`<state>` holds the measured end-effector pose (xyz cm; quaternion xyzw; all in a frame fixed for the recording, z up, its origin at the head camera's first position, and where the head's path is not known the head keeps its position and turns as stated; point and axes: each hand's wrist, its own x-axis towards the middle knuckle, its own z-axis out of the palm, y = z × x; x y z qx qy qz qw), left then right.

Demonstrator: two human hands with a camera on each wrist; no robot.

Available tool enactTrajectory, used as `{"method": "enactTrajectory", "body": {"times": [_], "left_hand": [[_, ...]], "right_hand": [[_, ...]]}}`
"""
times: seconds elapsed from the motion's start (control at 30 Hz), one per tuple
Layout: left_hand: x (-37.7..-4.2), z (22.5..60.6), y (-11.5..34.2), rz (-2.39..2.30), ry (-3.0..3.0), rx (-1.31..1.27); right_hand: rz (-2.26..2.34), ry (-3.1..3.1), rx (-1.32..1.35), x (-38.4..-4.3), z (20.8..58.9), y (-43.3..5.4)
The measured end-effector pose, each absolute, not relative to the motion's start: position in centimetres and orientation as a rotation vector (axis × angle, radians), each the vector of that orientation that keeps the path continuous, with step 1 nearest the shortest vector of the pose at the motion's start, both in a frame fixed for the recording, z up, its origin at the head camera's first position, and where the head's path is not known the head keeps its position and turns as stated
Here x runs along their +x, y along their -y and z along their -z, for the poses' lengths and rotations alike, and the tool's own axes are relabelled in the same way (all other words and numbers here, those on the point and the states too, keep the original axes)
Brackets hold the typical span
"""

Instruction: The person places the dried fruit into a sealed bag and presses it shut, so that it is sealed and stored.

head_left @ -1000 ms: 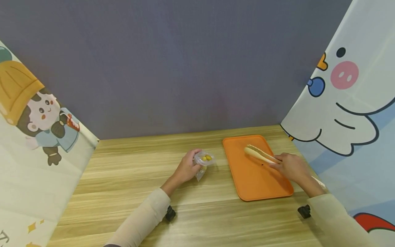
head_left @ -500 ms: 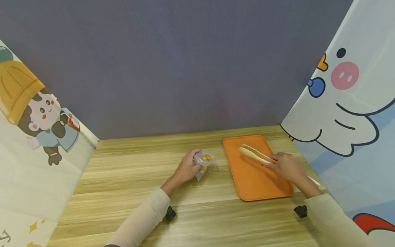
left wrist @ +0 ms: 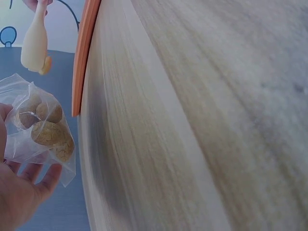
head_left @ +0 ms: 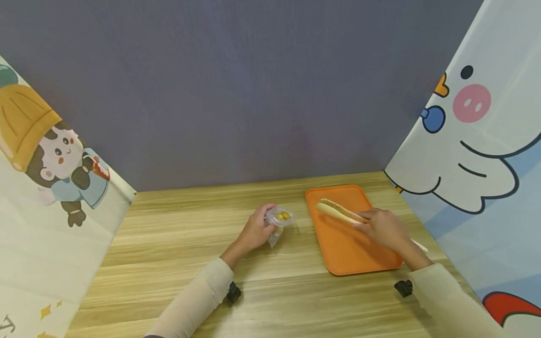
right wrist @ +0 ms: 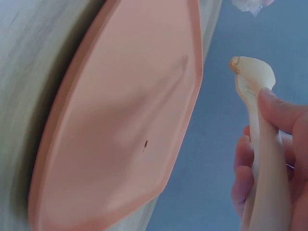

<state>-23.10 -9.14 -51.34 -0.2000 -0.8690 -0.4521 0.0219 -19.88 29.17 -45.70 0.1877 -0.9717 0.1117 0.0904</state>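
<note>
My left hand [head_left: 255, 228] holds a clear plastic bag [left wrist: 29, 149] by its side, over the table left of the tray. Inside the bag are several round, cracked, brownish-yellow snack balls [left wrist: 47, 133]; its mouth faces up in the head view. My right hand [head_left: 383, 228] grips a pair of cream-coloured tongs [head_left: 338, 212] above the orange tray [head_left: 352, 253]. The tong tips point left toward the bag and are apart from it. One small tan piece [right wrist: 234, 64] shows between the tips in the right wrist view.
A small dark speck [right wrist: 146, 144] lies on the tray. The wooden table [head_left: 169, 234] ends at a grey back panel [head_left: 253, 94]. Printed cartoon panels [head_left: 477, 173] stand at both sides.
My right hand has moved left over the tray, bringing the tongs closer to the bag. The left hand and the bag have stayed in place.
</note>
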Motion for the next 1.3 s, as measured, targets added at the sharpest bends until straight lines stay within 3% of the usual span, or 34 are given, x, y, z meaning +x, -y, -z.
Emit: {"method": "enactTrajectory", "body": {"times": [1.3], "left_hand": [[-23.2, 51.2, 8.6, 1.378, 2.665, -0.654]], "right_hand": [[-0.615, 2.876, 0.638, -19.9, 44.2, -22.6]]}}
